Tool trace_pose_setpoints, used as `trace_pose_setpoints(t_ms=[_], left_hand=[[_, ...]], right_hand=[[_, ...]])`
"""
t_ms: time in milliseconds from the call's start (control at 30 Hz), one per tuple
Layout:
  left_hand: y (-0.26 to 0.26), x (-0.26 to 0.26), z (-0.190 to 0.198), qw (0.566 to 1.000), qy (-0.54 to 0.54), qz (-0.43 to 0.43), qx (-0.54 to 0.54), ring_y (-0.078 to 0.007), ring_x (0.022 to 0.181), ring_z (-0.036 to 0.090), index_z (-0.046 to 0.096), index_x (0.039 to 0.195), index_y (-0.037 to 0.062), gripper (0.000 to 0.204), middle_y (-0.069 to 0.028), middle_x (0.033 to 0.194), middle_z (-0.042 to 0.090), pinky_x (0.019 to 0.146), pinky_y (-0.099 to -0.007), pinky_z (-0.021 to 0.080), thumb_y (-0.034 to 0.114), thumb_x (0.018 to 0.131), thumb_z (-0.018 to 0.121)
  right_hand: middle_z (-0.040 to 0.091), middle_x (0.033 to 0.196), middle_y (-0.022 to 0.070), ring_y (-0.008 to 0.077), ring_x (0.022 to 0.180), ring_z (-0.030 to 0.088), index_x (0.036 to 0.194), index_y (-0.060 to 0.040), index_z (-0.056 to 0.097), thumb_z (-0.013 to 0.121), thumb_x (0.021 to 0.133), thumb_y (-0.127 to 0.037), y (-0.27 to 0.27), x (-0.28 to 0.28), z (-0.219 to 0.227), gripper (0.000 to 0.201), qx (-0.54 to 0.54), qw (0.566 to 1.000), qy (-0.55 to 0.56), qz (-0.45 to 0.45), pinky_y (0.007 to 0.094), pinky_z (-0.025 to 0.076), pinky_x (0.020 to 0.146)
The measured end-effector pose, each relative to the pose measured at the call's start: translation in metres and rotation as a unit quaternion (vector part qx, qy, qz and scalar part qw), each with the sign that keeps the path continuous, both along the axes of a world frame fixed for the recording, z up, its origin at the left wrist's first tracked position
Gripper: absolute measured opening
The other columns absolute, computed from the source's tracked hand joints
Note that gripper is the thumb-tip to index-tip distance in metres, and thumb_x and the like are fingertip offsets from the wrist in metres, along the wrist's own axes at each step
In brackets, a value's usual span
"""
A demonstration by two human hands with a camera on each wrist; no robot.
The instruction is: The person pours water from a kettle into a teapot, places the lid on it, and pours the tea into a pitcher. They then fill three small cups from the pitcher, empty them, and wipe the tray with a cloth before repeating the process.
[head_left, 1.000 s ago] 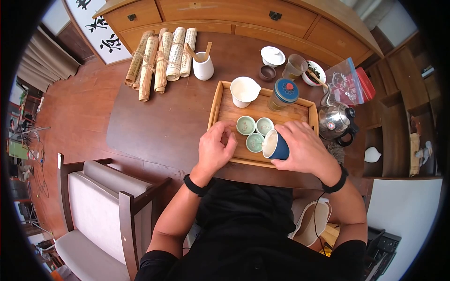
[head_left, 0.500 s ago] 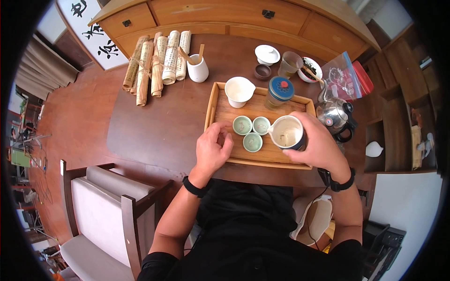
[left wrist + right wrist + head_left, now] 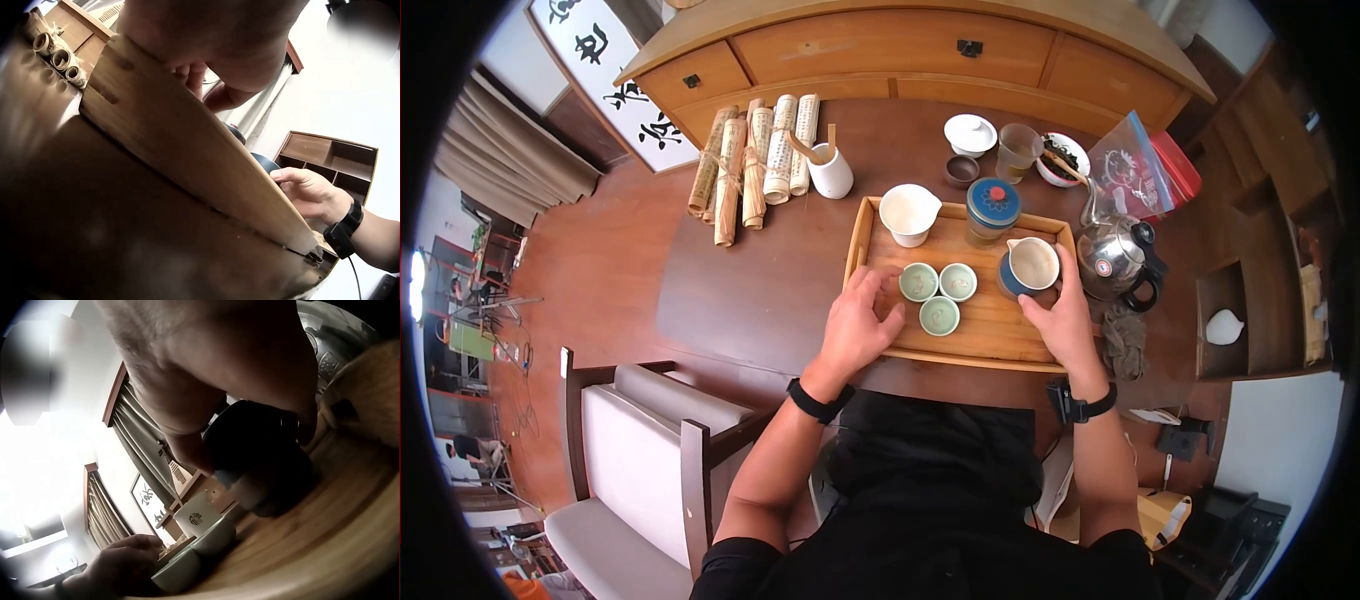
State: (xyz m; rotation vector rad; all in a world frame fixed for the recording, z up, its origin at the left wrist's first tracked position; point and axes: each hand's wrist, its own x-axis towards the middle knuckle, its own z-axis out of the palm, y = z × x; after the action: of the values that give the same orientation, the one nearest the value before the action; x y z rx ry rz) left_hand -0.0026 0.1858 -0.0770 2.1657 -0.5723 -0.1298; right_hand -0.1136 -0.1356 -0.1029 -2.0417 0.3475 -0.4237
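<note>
In the head view my right hand (image 3: 1065,317) grips a blue pitcher (image 3: 1014,275) with a white inside, thumb in front and fingers around its right side. The pitcher stands upright, or nearly so, at the right of the wooden tray (image 3: 990,360). Three pale green cups (image 3: 919,283) sit close together left of it. My left hand (image 3: 860,325) is over the tray's left front corner, fingertips beside the left cup, holding nothing. In the right wrist view the pitcher (image 3: 259,456) is dark under my palm; two green cups (image 3: 215,536) show past it.
At the tray's back are a white pitcher (image 3: 909,214) and a blue-lidded jar (image 3: 992,209). A steel kettle (image 3: 1112,260) stands just right of the tray. Behind are a lidded white bowl (image 3: 970,135), a glass (image 3: 1018,153) and a tea-leaf bowl (image 3: 1062,160). Rolled scrolls (image 3: 755,165) lie left.
The blue pitcher, earlier tipped beside the green cups, has moved right, away from them, and come upright in my right hand. My left hand's fingers have spread a little near the left cup.
</note>
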Motion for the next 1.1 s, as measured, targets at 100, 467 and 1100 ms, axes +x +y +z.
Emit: trace_pose_setpoints(t_ms=[100, 467, 1100], left_hand=[[-0.002, 0.011, 0.007, 0.997, 0.004, -0.052, 0.052, -0.0234, 0.081, 0.069, 0.067, 0.149, 0.0082, 0.063, -0.0104, 0.137, 0.068, 0.082, -0.0407, 0.061, 0.008, 0.088, 0.082], [-0.026, 0.037, 0.010, 0.981, 0.007, -0.121, 0.149, -0.0289, 0.100, 0.073, 0.066, 0.152, 0.0085, 0.074, -0.0130, 0.146, 0.065, 0.102, -0.0447, 0.060, 0.015, 0.084, 0.092], [-0.015, 0.088, 0.073, 0.996, 0.000, 0.021, 0.082, -0.0131, 0.081, 0.066, 0.068, 0.144, 0.0015, 0.068, -0.0072, 0.112, 0.076, 0.077, -0.0316, 0.058, 0.017, 0.083, 0.095]], right_hand=[[0.058, 0.160, 0.0262, 0.0417, 0.149, 0.058, 0.171, 0.0001, 0.039, 0.087, 0.092, -0.010, 0.005, -0.021, 0.002, 0.092, -0.106, 0.994, 0.003, -0.020, 0.0489, 0.047, 0.125], [0.060, 0.152, 0.0283, 0.0468, 0.141, 0.060, 0.162, 0.0028, 0.047, 0.079, 0.094, -0.004, 0.030, -0.043, -0.017, 0.075, -0.151, 0.983, -0.075, -0.075, 0.0531, 0.049, 0.120], [0.064, 0.144, 0.0283, 0.0487, 0.135, 0.063, 0.151, 0.0039, 0.055, 0.077, 0.094, -0.003, 0.028, -0.044, -0.012, 0.061, -0.157, 0.983, -0.084, -0.052, 0.0540, 0.052, 0.116]])
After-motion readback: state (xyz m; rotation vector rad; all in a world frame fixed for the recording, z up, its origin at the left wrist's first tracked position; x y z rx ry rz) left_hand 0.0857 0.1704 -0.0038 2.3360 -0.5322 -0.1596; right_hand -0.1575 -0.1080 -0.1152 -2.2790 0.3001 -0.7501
